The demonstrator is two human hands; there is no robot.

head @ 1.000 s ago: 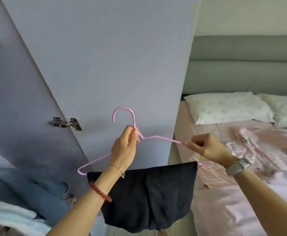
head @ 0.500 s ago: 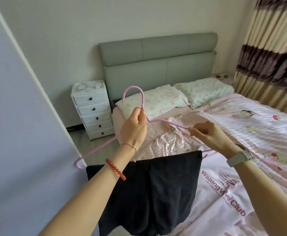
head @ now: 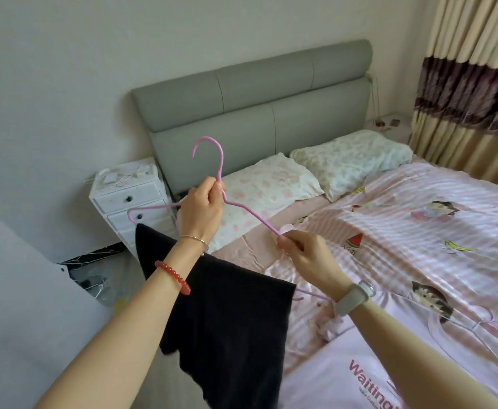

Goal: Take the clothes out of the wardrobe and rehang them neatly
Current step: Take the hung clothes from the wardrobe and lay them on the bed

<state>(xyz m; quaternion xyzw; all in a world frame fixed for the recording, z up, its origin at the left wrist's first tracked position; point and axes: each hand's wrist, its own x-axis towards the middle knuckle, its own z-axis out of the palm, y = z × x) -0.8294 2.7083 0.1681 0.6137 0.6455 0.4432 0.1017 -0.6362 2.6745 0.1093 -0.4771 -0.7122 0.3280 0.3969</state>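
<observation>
Holding a draped hanger above the bed

Left hand [head: 202, 211] grips the hanger [head: 243, 208] at its neck, mid-frame; right hand [head: 304, 255] pinches its sloping arm. Black cloth [head: 227, 320] hangs over the lower bar: probably soft, light, liable to slide off the tilted wire.

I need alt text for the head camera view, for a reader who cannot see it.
Two hands hold up a pink hanger with a black garment draped over its bar: the left hand grips the neck, the right hand pinches one shoulder. A bed lies behind.
</observation>
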